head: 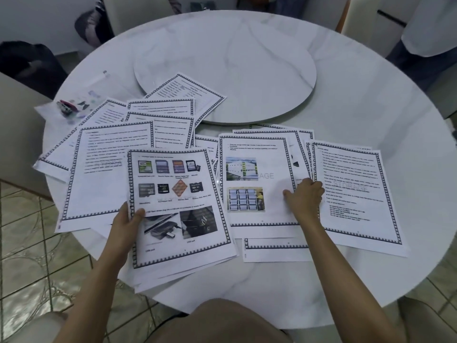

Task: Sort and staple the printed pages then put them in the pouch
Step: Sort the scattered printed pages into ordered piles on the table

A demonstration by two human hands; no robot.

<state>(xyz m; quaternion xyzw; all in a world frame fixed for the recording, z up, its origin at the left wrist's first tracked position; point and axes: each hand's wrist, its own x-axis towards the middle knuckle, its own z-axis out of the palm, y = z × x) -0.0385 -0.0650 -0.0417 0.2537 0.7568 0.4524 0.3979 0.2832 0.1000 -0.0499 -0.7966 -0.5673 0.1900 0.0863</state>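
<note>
Marble-look tabletop [346,107], round and white, carries everything, and the raised turntable [247,70] at its middle bears only part of one sheet. The printed pages [106,149] lie fanned over the near half, face up and overlapping, probably so each can be read and put in order. All share a dark patterned border; some are plain text, others carry colour photos.

A stack [178,219] of gathered sheets hangs partly over the near edge, its top sheet showing memory cards and USB drives. It looks like the sorted set so far. Just right of it lies a picture page [259,149] with two photos, likely the next one to be taken.

The clear pouch [89,90] waits at the far left rim, well apart from the work, with a small pink and black thing on it, probably the stapler [66,106].

The left hand [125,220] holds the stack at its left edge, thumb on top and fingers clamped beneath. The right hand [308,194] has its fingers curled over the picture page's right edge, thumb spread on its face, seemingly to lift it
</note>
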